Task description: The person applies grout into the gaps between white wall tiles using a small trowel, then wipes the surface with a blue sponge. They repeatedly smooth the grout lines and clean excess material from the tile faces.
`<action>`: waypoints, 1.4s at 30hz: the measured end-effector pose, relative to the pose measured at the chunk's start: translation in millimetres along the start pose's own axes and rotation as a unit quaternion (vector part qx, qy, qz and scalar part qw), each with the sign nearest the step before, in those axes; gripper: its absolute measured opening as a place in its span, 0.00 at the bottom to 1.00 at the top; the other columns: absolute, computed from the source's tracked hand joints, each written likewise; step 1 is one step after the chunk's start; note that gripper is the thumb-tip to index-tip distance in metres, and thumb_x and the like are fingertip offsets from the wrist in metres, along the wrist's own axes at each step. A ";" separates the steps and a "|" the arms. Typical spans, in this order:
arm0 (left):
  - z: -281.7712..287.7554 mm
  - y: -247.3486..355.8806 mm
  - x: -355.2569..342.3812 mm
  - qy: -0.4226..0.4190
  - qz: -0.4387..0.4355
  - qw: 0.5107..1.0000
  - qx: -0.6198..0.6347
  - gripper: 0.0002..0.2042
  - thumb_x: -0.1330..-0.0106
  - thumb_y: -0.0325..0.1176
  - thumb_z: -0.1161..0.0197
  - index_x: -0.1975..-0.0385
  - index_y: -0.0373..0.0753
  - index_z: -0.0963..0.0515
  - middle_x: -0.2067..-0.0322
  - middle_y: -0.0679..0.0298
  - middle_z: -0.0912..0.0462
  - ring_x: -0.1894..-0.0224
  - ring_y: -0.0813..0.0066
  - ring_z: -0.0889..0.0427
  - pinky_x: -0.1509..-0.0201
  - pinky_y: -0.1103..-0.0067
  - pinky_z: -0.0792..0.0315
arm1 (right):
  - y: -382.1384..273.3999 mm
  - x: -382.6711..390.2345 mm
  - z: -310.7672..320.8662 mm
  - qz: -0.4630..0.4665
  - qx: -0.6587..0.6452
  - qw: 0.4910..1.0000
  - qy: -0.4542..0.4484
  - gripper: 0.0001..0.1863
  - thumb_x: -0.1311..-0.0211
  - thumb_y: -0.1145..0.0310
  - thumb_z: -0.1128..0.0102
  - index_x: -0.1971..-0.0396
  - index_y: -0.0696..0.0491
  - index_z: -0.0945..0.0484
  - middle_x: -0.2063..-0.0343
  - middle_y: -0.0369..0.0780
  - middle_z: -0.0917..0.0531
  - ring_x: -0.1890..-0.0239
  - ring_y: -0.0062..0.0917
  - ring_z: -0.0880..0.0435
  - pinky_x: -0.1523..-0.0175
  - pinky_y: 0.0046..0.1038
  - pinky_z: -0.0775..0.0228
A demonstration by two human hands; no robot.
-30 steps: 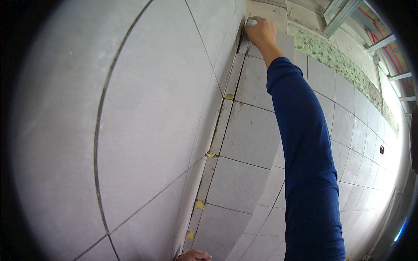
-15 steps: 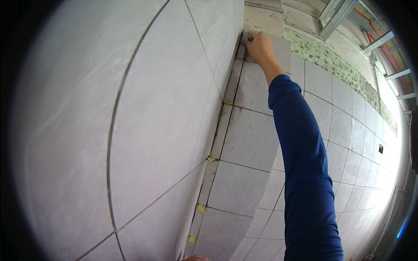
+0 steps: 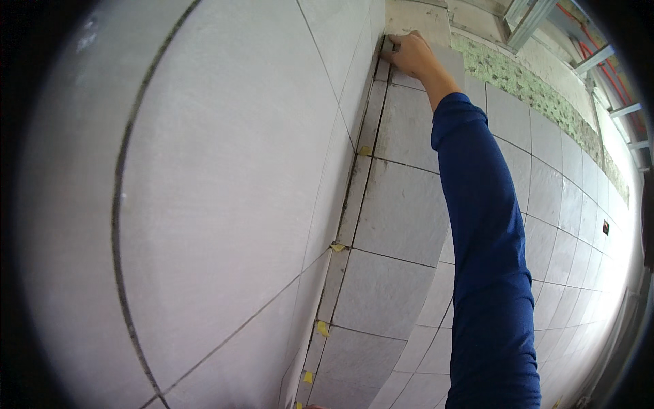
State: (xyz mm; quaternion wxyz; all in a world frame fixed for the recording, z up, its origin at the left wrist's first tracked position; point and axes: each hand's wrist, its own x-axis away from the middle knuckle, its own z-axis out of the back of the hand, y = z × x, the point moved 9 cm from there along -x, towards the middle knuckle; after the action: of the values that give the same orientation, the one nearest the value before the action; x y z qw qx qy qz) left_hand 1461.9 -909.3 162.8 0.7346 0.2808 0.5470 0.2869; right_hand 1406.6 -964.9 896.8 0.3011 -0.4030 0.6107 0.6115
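My right hand (image 3: 414, 56) reaches up to the top of the inner corner, its arm in a blue sleeve. Its bent thumb and fingers close at the upper end of a narrow grey tile strip (image 3: 383, 71), which fills the gap between the left wall and the large tiles. Part of that grip is hidden. A large grey tile (image 3: 402, 204) lies just right of the strip. Yellow tabs (image 3: 323, 328) stick out at several joints down the strip. Of my left hand (image 3: 316, 407) only a sliver shows at the lower edge; its fingers are out of sight.
A wall of big pale tiles (image 3: 225, 170) stands close on the left. Above the tiled right wall runs a rough green band (image 3: 518, 75), with metal framing (image 3: 538, 24) and red tubing (image 3: 587, 51) higher up. A small dark square opening (image 3: 605, 227) is in the right wall.
My view has shifted slightly, so the corner sits a little farther right. My right hand has moved up slightly at the strip's top, and its fingers have changed their hold.
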 end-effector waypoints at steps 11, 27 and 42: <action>-5.3 -18.8 -0.4 -0.008 0.037 0.997 0.061 0.16 0.27 0.44 0.37 0.54 0.37 0.14 0.58 0.56 0.13 0.54 0.66 0.14 0.44 0.72 0.23 | 7.6 -13.7 -20.6 0.034 0.017 0.999 0.006 0.31 0.35 0.53 0.36 0.37 0.55 0.22 0.45 0.54 0.17 0.34 0.48 0.27 0.31 0.40 0.32; -22.3 -42.9 5.0 -0.045 -0.080 0.995 0.038 0.13 0.33 0.40 0.35 0.57 0.41 0.14 0.55 0.53 0.12 0.48 0.47 0.16 0.40 0.57 0.27 | -5.5 -4.8 -19.2 0.014 0.031 0.989 -0.142 0.33 0.30 0.55 0.39 0.33 0.61 0.30 0.37 0.55 0.24 0.35 0.51 0.25 0.31 0.43 0.32; -17.0 -37.4 16.3 0.021 0.004 0.996 0.088 0.13 0.33 0.42 0.36 0.60 0.41 0.13 0.56 0.54 0.12 0.45 0.52 0.17 0.38 0.61 0.28 | -7.1 -5.9 -27.8 0.018 0.090 0.988 -0.125 0.31 0.31 0.58 0.39 0.33 0.58 0.30 0.40 0.52 0.21 0.39 0.54 0.23 0.32 0.44 0.31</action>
State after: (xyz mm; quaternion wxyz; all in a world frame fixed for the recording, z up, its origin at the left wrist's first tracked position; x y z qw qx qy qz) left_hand 1453.7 -921.1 121.0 0.6941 0.3406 0.5844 0.2463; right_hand 1419.1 -991.2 900.3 0.3990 -0.2834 0.6280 0.6050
